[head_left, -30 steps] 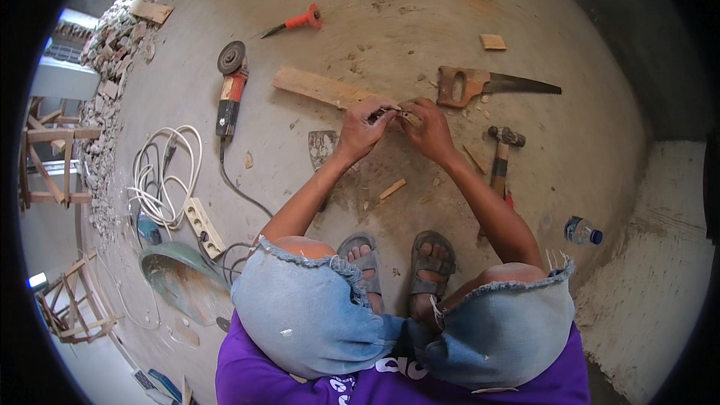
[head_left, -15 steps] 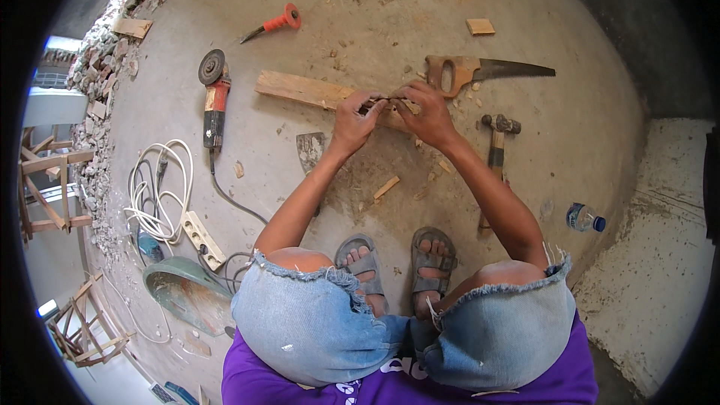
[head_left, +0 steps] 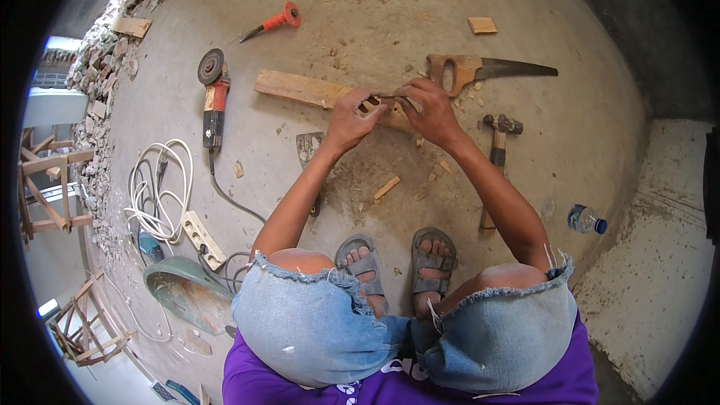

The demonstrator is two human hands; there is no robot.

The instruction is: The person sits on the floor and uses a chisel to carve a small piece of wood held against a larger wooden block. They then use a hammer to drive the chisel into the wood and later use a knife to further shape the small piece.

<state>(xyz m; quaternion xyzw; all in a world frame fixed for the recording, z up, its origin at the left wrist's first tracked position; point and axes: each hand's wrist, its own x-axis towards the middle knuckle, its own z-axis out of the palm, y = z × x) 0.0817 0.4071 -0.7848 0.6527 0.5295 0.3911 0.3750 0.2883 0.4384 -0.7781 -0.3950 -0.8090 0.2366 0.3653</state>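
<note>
Both hands are raised over a wooden beam [head_left: 296, 90] that lies on the floor. Between them is a small, thin brownish strip [head_left: 388, 96], too small to identify. My left hand [head_left: 351, 121] pinches its left end, and my right hand [head_left: 433, 114] grips the right end with bent fingers. Just beyond my right hand rests a handsaw [head_left: 465, 71], its blade pointing right. A claw-type or double-headed hammer [head_left: 498, 142] lies beside my right forearm. Partly hidden by my left forearm is a scraper [head_left: 307, 148] with a worn blade.
An angle grinder [head_left: 215, 101] and a red-handled chisel [head_left: 274, 21] lie farther left. Nearby are a coiled white cable [head_left: 159, 187], a power strip [head_left: 202, 240] and a green basin [head_left: 180, 292]. A plastic bottle [head_left: 585, 219] is at right; a wood block [head_left: 482, 25] lies beyond the saw.
The strip between my fingers has turned and shows more of its surface. My fingers have shifted slightly on it, while both hands stay over the beam.
</note>
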